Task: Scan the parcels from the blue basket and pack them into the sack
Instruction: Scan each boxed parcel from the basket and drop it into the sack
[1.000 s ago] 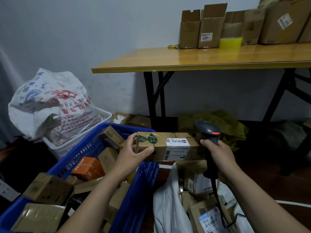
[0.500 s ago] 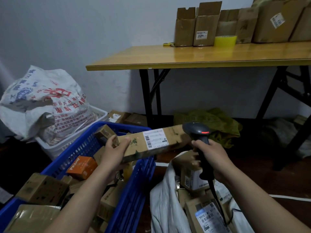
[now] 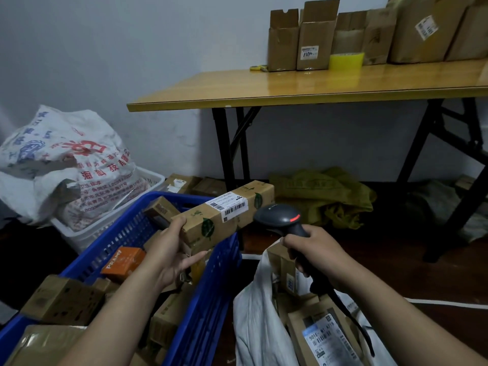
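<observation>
Now one long parcel point(image 3: 229, 216) in curled left hand point(image 3: 171, 247) grip, one scanner point(image 3: 280, 217) in curled right hand point(image 3: 314, 247) grip

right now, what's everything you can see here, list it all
blue basket: 1, blue, lower left
parcels in basket: several, brown, plus one orange box
long parcel: 1, brown with green leaves and a white label, held over the blue basket
scanner: 1, black with a red light, next to the long parcel
sack: 1, white, lower right, open
parcels in sack: several, brown, labelled
table: 1, yellow top, black legs, by the wall
boxes on table: several, brown, wall side
yellow roll: 1, among those boxes
printed sack: 1, white, in a white basket, left
crumpled bag: 1, yellow-green, floor under the table
left hand: holds the long parcel's near end
right hand: grips the scanner
</observation>
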